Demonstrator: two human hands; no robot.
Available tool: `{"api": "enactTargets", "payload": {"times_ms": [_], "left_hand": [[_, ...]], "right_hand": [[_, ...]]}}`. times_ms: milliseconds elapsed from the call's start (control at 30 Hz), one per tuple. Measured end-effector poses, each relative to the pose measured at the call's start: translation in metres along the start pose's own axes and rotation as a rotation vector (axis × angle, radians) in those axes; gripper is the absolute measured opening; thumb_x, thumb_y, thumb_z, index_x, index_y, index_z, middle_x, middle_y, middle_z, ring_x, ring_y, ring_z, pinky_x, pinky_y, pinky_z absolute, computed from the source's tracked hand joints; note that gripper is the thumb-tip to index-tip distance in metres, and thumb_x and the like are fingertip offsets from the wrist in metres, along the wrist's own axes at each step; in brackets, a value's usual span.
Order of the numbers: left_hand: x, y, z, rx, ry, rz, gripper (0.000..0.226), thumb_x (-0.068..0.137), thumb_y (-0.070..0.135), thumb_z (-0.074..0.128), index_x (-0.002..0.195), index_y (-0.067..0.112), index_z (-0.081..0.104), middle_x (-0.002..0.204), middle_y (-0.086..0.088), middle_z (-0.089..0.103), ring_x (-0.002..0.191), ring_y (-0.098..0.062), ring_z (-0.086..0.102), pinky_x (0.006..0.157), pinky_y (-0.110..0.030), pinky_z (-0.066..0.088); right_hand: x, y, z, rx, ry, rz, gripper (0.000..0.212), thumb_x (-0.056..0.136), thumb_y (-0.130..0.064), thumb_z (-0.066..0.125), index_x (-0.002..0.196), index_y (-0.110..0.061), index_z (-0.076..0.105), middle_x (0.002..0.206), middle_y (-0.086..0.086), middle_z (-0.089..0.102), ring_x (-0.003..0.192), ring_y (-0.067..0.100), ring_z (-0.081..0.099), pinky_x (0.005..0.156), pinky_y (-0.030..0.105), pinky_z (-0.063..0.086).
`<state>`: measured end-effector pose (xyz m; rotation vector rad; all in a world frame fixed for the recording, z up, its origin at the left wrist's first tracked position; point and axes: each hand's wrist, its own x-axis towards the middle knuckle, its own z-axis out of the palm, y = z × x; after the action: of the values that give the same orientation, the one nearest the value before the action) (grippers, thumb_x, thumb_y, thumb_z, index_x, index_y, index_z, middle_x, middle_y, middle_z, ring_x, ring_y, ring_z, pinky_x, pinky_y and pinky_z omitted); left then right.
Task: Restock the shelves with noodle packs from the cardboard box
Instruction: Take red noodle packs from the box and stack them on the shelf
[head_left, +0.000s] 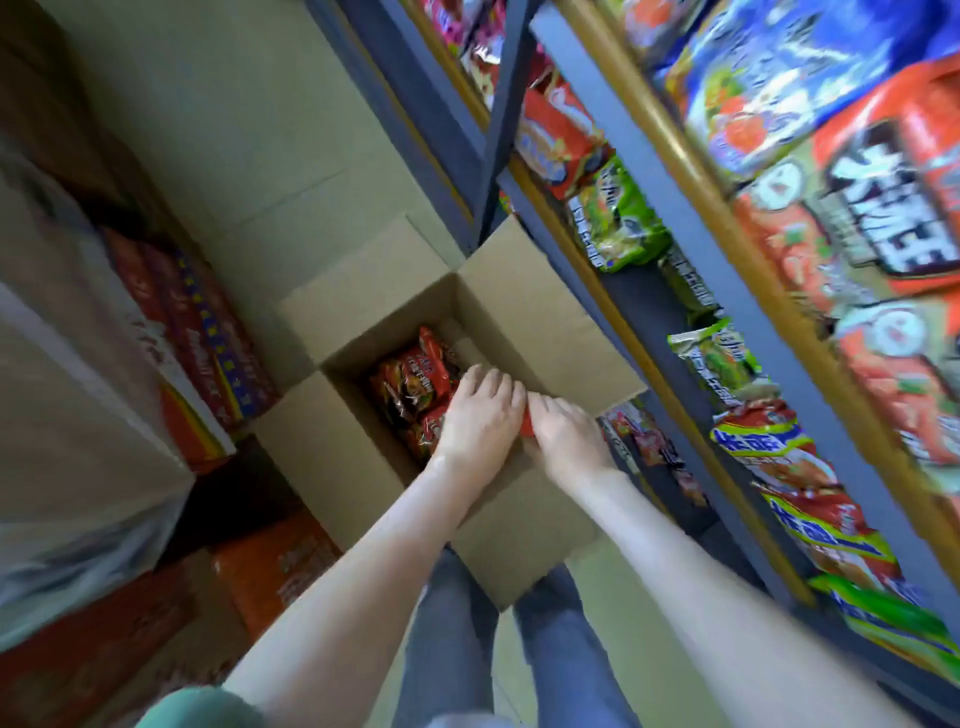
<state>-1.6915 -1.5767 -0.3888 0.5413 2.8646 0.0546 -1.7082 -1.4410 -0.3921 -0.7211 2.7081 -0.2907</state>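
An open cardboard box (524, 525) stands on the floor in front of me, its flaps spread out. Red noodle packs (415, 379) lie inside it. Both of my hands reach down into the box. My left hand (480, 415) and my right hand (563, 436) are side by side with fingers curled around a red noodle pack (527, 423), of which only a sliver shows between them. The shelves (670, 244) on the right carry rows of red, green and blue noodle packs.
Stacked cartons and red and orange boxes (208, 332) line the left side of the narrow aisle. The dark metal shelf frame (498, 104) rises just beyond the box. My legs in jeans stand right behind the box. Beige floor lies farther ahead.
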Motion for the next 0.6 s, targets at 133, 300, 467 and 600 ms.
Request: {"api": "enactTargets", "payload": {"times_ms": [133,300,467,600], "left_hand": [[-0.013,0.034,-0.091,0.006,0.152,0.08,0.031,0.073,0.006,0.031,0.061,0.013,0.059,0.054,-0.001,0.056,0.05,-0.022,0.057,0.063,-0.029,0.047],[-0.031,0.081,-0.177,0.106,0.269,0.226,0.014,0.064,0.013,0.062,0.055,0.017,0.052,0.046,0.002,0.051,0.04,-0.019,0.051,0.052,-0.025,0.041],[-0.044,0.148,-0.238,0.133,0.338,0.314,0.029,0.049,0.024,0.083,0.056,0.02,0.055,0.05,0.005,0.056,0.046,-0.018,0.057,0.056,-0.024,0.042],[-0.05,0.207,-0.277,0.163,0.415,0.388,0.034,0.043,0.031,0.087,0.063,0.016,0.064,0.055,0.003,0.062,0.052,-0.019,0.063,0.064,-0.026,0.05]], "right_hand": [[-0.05,-0.005,-0.08,-0.021,0.185,0.023,0.049,0.05,-0.009,0.085,0.093,-0.003,0.065,0.072,0.008,0.065,0.064,0.028,0.064,0.053,0.027,0.05],[-0.124,0.007,-0.156,-0.081,0.342,0.076,0.045,0.063,-0.015,0.082,0.103,-0.004,0.063,0.085,0.011,0.067,0.078,0.033,0.065,0.07,0.039,0.053],[-0.214,0.025,-0.212,-0.2,0.41,0.179,0.037,0.087,-0.032,0.064,0.115,-0.009,0.054,0.101,0.008,0.064,0.096,0.03,0.06,0.082,0.041,0.048],[-0.279,0.04,-0.245,-0.264,0.523,0.263,0.043,0.083,-0.033,0.069,0.115,-0.007,0.057,0.1,0.011,0.066,0.096,0.032,0.061,0.082,0.04,0.048]]}}
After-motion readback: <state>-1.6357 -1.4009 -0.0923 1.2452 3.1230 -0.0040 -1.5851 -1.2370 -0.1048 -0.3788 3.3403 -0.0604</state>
